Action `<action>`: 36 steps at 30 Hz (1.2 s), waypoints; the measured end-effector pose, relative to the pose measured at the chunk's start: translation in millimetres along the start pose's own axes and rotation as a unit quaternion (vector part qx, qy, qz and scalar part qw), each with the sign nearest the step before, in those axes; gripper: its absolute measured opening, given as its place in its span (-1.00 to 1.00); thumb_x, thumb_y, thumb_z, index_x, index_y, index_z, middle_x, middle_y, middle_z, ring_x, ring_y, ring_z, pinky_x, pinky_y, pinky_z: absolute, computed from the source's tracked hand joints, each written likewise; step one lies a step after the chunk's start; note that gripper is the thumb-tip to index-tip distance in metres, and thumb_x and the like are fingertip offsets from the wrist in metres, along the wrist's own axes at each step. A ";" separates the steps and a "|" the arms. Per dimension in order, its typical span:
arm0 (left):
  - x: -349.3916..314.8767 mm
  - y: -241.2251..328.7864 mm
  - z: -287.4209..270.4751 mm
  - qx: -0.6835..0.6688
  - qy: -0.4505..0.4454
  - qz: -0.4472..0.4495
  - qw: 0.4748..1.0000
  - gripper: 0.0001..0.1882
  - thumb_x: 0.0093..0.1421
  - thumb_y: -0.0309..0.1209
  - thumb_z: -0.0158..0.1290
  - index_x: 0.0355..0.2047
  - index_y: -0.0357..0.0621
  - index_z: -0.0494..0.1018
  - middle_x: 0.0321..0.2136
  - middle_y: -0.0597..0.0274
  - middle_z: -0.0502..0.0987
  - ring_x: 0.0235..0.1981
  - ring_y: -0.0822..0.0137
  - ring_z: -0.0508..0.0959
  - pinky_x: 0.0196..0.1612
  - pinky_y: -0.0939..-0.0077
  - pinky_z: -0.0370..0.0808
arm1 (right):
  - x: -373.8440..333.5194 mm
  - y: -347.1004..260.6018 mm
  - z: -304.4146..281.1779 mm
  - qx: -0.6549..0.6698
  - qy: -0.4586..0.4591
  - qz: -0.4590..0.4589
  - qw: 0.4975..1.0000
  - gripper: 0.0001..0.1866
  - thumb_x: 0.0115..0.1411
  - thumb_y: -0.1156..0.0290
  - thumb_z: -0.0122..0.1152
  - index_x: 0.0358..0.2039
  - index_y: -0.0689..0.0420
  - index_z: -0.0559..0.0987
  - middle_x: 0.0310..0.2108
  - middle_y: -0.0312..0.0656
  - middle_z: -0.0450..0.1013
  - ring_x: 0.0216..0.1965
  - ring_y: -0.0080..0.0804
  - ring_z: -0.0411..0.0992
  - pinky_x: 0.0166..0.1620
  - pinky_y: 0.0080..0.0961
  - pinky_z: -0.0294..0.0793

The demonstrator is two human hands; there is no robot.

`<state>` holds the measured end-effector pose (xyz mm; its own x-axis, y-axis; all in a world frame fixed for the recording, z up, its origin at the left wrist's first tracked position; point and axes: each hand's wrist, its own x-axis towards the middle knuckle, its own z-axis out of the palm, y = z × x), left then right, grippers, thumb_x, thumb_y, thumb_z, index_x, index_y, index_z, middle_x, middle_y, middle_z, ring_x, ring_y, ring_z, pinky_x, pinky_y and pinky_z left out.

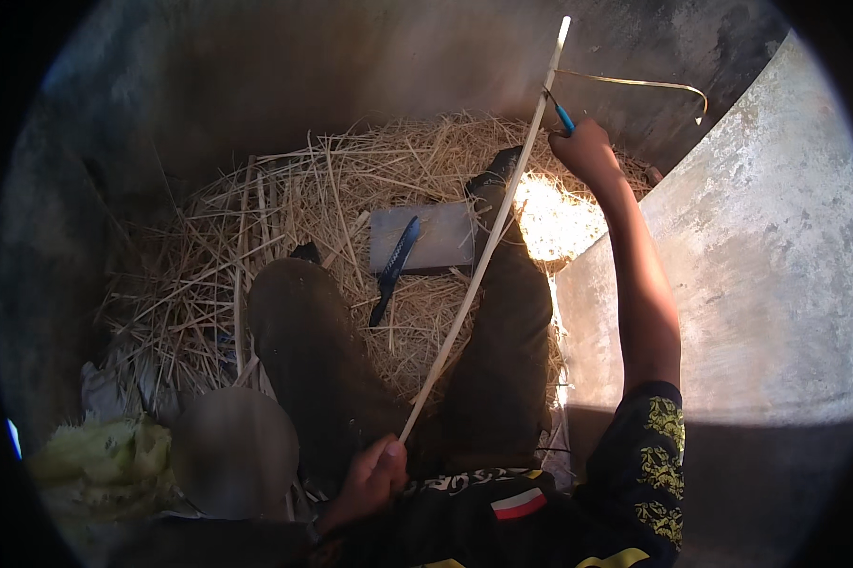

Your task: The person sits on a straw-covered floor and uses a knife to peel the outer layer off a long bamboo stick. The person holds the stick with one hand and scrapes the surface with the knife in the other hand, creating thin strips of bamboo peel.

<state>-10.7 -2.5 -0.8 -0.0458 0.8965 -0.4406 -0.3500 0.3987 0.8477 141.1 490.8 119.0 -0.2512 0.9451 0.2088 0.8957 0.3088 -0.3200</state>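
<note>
Two hands share one long pale cane strip [488, 251], the left hand [374, 478] fisted on its near end at six o'clock to steady it, the right hand [585, 151] at one o'clock gripping a blue-handled knife [561, 114] against it, apparently peeling a thin curling sliver [649, 85] above the straw [284, 218].
</note>
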 end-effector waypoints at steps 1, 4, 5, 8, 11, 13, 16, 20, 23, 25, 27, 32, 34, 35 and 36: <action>-0.2 -1.8 -0.4 -0.014 0.002 -0.006 1.000 -0.64 0.51 -0.15 -0.23 -0.38 -0.10 0.25 -0.63 0.43 0.19 -0.63 0.58 0.17 -0.54 0.62 0.15 | -15.9 -9.2 7.0 -0.041 0.009 -0.026 0.999 -0.70 0.16 0.22 0.29 -0.33 0.24 0.61 -0.53 -0.06 0.55 -0.51 -0.18 0.59 -0.41 -0.31 0.57; 2.6 -9.5 -2.5 -0.041 0.010 -0.001 0.999 -0.68 0.51 -0.20 -0.21 -0.31 -0.15 0.30 -0.64 0.45 0.20 -0.64 0.62 0.19 -0.56 0.65 0.14 | -77.0 -31.0 22.6 -0.121 0.024 -0.093 0.988 -0.76 0.11 0.23 0.27 -0.32 0.13 0.66 -0.50 -0.01 0.58 -0.42 -0.04 0.61 -0.33 -0.17 0.58; 3.0 -9.1 -1.8 -0.033 0.016 0.006 0.999 -0.69 0.51 -0.21 -0.20 -0.28 -0.17 0.33 -0.64 0.47 0.19 -0.64 0.65 0.19 -0.56 0.68 0.14 | -94.5 -30.5 33.7 -0.114 0.013 -0.099 0.988 -0.81 0.10 0.29 0.23 -0.31 0.04 0.69 -0.51 -0.02 0.57 -0.43 0.00 0.58 -0.35 -0.11 0.56; 4.0 -6.9 1.5 -0.007 0.034 0.024 0.999 -0.70 0.51 -0.22 -0.20 -0.23 -0.21 0.33 -0.67 0.48 0.17 -0.69 0.64 0.14 -0.59 0.67 0.11 | -155.7 -25.7 63.9 -0.087 -0.015 -0.148 0.985 -0.85 0.03 0.30 0.27 -0.40 0.07 0.62 -0.55 -0.05 0.55 -0.49 -0.04 0.56 -0.38 -0.12 0.56; 3.7 -10.9 3.2 -0.010 0.048 0.046 0.998 -0.70 0.51 -0.23 -0.21 -0.22 -0.22 0.33 -0.70 0.47 0.16 -0.73 0.64 0.12 -0.63 0.65 0.08 | -215.4 -29.6 79.9 -0.005 0.003 -0.207 0.978 -0.85 -0.02 0.31 0.31 -0.50 0.06 0.53 -0.59 -0.10 0.52 -0.55 -0.06 0.54 -0.43 -0.14 0.53; 3.6 -12.6 4.9 -0.020 0.056 0.058 0.997 -0.71 0.51 -0.25 -0.20 -0.23 -0.21 0.34 -0.69 0.48 0.17 -0.71 0.66 0.13 -0.62 0.66 0.09 | -252.8 -39.1 88.8 0.050 -0.009 -0.242 0.969 -0.86 -0.01 0.32 0.32 -0.49 0.04 0.53 -0.61 -0.15 0.51 -0.59 -0.09 0.52 -0.49 -0.16 0.51; 2.5 -8.4 4.0 0.002 0.065 0.063 0.996 -0.74 0.51 -0.29 -0.18 -0.25 -0.20 0.37 -0.67 0.50 0.20 -0.66 0.70 0.18 -0.59 0.68 0.13 | -291.0 -51.0 103.0 0.114 -0.025 -0.257 0.959 -0.88 0.01 0.35 0.31 -0.50 0.03 0.52 -0.62 -0.20 0.49 -0.62 -0.12 0.51 -0.55 -0.22 0.47; 5.1 -9.7 8.6 0.105 0.103 0.095 0.985 -0.74 0.50 -0.30 -0.17 -0.30 -0.19 0.34 -0.70 0.49 0.21 -0.67 0.68 0.20 -0.59 0.65 0.16 | -289.7 -50.9 114.2 0.100 0.000 -0.282 0.954 -0.89 0.03 0.40 0.29 -0.51 0.01 0.49 -0.63 -0.21 0.49 -0.64 -0.17 0.50 -0.60 -0.29 0.43; 9.3 -8.2 9.7 0.127 0.121 0.099 0.979 -0.74 0.49 -0.31 -0.16 -0.34 -0.18 0.32 -0.72 0.48 0.23 -0.66 0.67 0.22 -0.58 0.64 0.19 | -267.7 -49.5 131.6 0.042 0.036 -0.281 0.958 -0.89 0.04 0.39 0.27 -0.52 0.01 0.49 -0.63 -0.20 0.49 -0.63 -0.17 0.52 -0.59 -0.27 0.44; 10.6 -8.0 9.9 0.129 0.136 0.099 0.977 -0.74 0.49 -0.31 -0.15 -0.34 -0.18 0.33 -0.72 0.47 0.24 -0.66 0.67 0.22 -0.58 0.63 0.20 | -255.5 -55.4 138.4 0.011 0.056 -0.279 0.959 -0.89 0.03 0.35 0.28 -0.52 0.04 0.52 -0.62 -0.18 0.51 -0.61 -0.14 0.53 -0.56 -0.23 0.47; 9.9 -10.3 11.5 0.142 0.154 0.107 0.972 -0.75 0.48 -0.31 -0.14 -0.33 -0.18 0.35 -0.72 0.45 0.25 -0.66 0.67 0.23 -0.58 0.62 0.20 | -230.5 -67.7 129.0 -0.014 0.011 -0.188 0.982 -0.90 0.11 0.41 0.15 -0.47 0.14 0.53 -0.60 -0.07 0.53 -0.61 -0.09 0.54 -0.52 -0.16 0.50; 7.4 -13.4 16.3 0.203 0.159 0.120 0.959 -0.70 0.49 -0.26 -0.13 -0.34 -0.18 0.35 -0.68 0.47 0.25 -0.63 0.68 0.24 -0.56 0.67 0.19 | -143.7 -50.0 77.6 -0.025 0.113 -0.025 0.993 -0.85 0.07 0.36 0.18 -0.54 0.14 0.60 -0.55 -0.03 0.56 -0.49 -0.03 0.59 -0.40 -0.15 0.56; 6.2 -12.2 15.1 0.131 0.152 0.089 0.976 -0.73 0.49 -0.27 -0.14 -0.30 -0.18 0.37 -0.66 0.49 0.24 -0.63 0.68 0.21 -0.57 0.68 0.16 | -155.5 -59.2 87.1 -0.038 0.049 -0.096 0.993 -0.85 0.06 0.34 0.20 -0.54 0.14 0.60 -0.56 -0.04 0.55 -0.51 -0.02 0.58 -0.41 -0.13 0.55; 5.9 -8.4 16.5 0.072 0.139 0.061 0.986 -0.76 0.49 -0.29 -0.14 -0.27 -0.18 0.38 -0.66 0.51 0.23 -0.63 0.69 0.20 -0.57 0.68 0.15 | -170.8 -62.0 95.4 -0.019 0.041 -0.135 0.990 -0.86 0.06 0.35 0.21 -0.53 0.14 0.59 -0.58 -0.05 0.55 -0.53 -0.03 0.57 -0.43 -0.15 0.55; 6.2 -6.3 16.4 0.014 0.126 0.034 0.991 -0.78 0.49 -0.31 -0.14 -0.23 -0.17 0.39 -0.65 0.52 0.23 -0.63 0.69 0.18 -0.57 0.69 0.14 | -190.6 -63.4 105.1 0.001 0.032 -0.173 0.984 -0.87 0.05 0.35 0.23 -0.51 0.14 0.58 -0.59 -0.05 0.54 -0.55 -0.03 0.57 -0.46 -0.16 0.54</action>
<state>6.6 3.6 -4.0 -0.3026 0.8457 -0.4395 -0.3128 0.3475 0.8840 93.6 302.2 2.4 -0.5172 0.7747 0.3638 0.7602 0.6111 -0.2206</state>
